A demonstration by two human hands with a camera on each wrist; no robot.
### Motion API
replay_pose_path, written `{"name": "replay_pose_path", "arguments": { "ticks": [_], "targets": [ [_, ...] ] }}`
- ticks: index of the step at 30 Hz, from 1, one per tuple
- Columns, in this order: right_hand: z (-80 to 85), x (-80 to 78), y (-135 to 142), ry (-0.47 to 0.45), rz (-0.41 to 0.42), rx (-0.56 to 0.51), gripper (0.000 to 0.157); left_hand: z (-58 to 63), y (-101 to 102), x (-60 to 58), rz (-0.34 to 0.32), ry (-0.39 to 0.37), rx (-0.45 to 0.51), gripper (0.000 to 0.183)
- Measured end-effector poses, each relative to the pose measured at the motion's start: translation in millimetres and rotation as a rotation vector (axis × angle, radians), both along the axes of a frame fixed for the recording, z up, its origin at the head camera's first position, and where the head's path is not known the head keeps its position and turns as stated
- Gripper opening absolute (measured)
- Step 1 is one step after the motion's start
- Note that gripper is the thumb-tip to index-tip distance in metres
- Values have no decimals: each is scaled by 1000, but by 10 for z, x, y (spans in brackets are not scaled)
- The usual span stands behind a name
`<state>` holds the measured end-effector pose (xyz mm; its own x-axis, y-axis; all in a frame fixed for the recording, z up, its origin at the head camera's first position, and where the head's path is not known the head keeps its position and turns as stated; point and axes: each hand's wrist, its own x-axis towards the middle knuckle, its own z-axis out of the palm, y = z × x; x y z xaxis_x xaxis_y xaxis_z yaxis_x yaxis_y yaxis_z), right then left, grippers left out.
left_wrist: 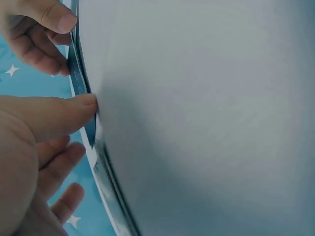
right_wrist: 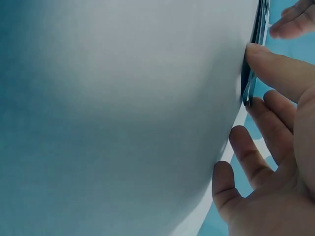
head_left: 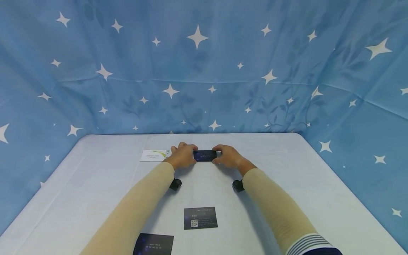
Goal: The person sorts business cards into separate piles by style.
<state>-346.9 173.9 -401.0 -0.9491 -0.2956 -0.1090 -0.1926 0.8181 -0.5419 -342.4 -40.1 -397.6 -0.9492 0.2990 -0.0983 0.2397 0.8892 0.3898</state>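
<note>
Near the far side of the table, a dark business card (head_left: 205, 156) with small pale print is held between both hands. My left hand (head_left: 183, 156) grips its left end, thumb on the near side in the left wrist view. The right hand (head_left: 227, 156) pinches the opposite end, its thumb (right_wrist: 275, 66) on the near face and the other fingers behind or spread. Just left of the left hand lies a white business card (head_left: 152, 156) with a green and yellow curve. Beside it, a patterned piece (head_left: 168, 153) is partly hidden by that hand.
A dark card (head_left: 200, 218) with a QR code lies nearer on the white table (head_left: 274, 205). Another dark card (head_left: 156, 244) sits at the front, partly covered by the left sleeve. A blue star-patterned curtain (head_left: 204, 71) hangs behind the table.
</note>
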Motion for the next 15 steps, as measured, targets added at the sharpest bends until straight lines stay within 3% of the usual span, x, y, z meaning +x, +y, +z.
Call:
{"name": "replay_pose_path", "arguments": {
  "ticks": [8, 15],
  "targets": [
    [-34, -31, -13, -11, 9, -8, 65, 90, 52, 42, -23, -28, -90, 55],
    [-53, -49, 4, -6, 18, 8, 57, 71, 72, 27, -2, -40, -88, 50]
  ]
}}
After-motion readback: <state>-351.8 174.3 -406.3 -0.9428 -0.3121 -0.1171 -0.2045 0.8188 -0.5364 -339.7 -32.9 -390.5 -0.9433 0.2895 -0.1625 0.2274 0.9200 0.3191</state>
